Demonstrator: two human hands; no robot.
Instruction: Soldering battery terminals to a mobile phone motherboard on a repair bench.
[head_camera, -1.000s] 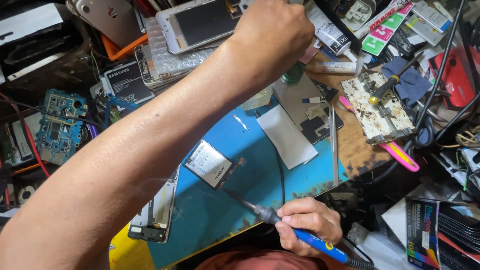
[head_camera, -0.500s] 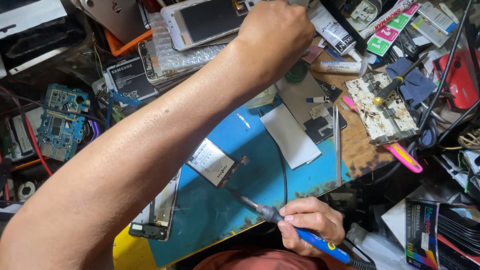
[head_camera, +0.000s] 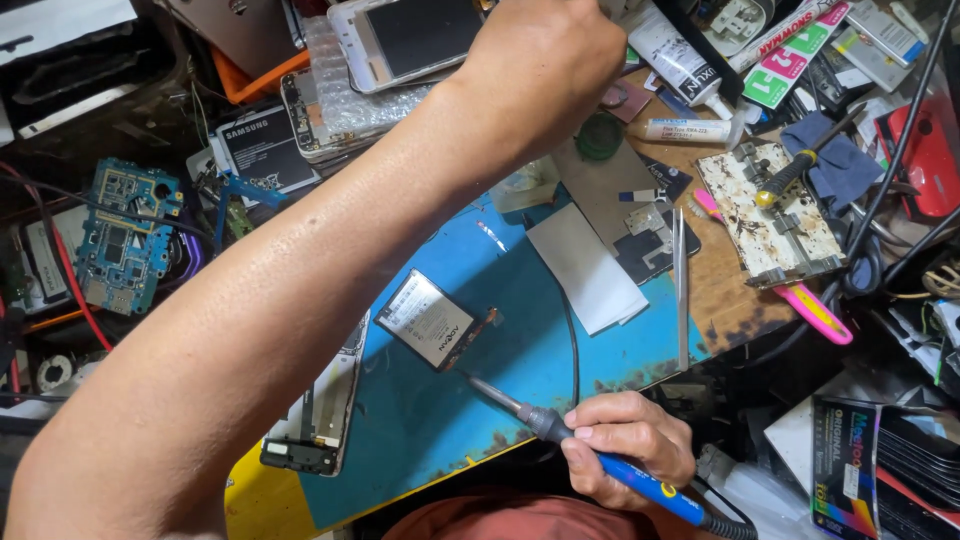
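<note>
My right hand (head_camera: 625, 445) grips a blue-handled soldering iron (head_camera: 560, 430) low in the view; its metal tip points at a small phone battery (head_camera: 433, 320) lying on the blue work mat (head_camera: 520, 330). My left arm stretches across the scene and my left hand (head_camera: 545, 70) is up at the far edge of the bench, its fingers curled and turned away, so what they touch is hidden. Beside it lies a white phone (head_camera: 405, 35). A phone frame (head_camera: 315, 425) sits at the mat's left edge under my forearm.
Tweezers (head_camera: 680, 285) and a white sheet (head_camera: 590, 270) lie on the mat. A board holder with a screwdriver (head_camera: 770, 210), glue tubes (head_camera: 685, 128), a blue circuit board (head_camera: 120, 235), cables and phone parts crowd the surrounding bench.
The view shifted slightly; my left hand stays at the far edge and my right hand keeps the iron near the battery.
</note>
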